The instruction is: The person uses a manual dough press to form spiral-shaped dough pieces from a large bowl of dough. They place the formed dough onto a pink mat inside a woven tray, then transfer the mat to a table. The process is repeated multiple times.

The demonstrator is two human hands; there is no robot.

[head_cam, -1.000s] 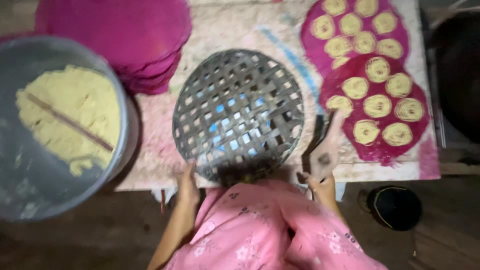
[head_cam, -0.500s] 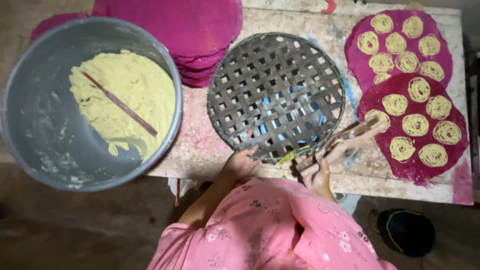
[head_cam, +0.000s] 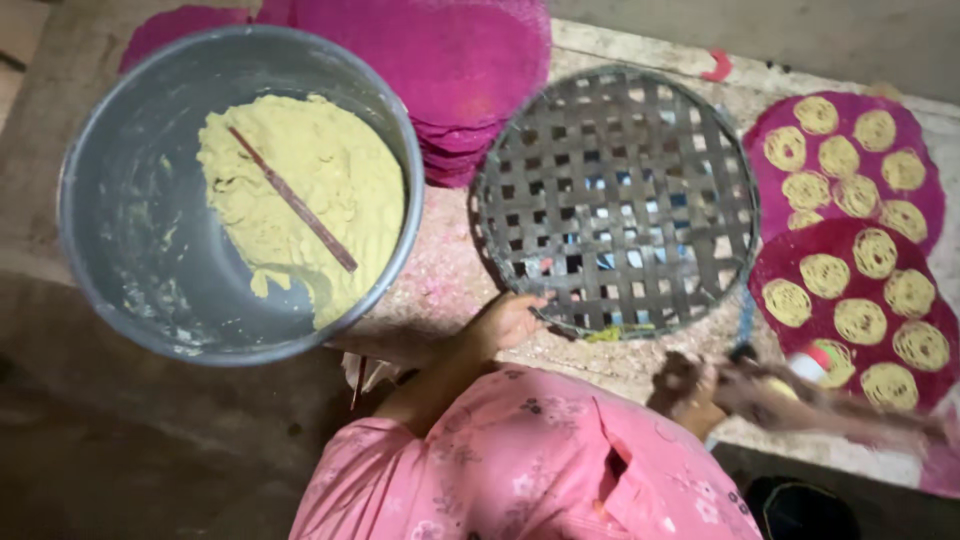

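A round grey woven tray lies flat on the table in front of me. My left hand grips its near rim at the lower left. My right hand is near the table's front edge, just right of the tray, closed on a long brownish tool. The tool is blurred by motion and reaches to the right, below the nearer magenta mat. My pink flowered garment fills the bottom of the view.
A large metal basin at the left holds yellow dough with a wooden stick lying in it. A stack of round magenta mats lies behind. Two magenta mats at the right carry several yellow dough spirals.
My right hand has swung the tool off the tray's rim, down and to the right. My left hand has stayed on the tray's near rim. The view has shifted, showing more of the basin.
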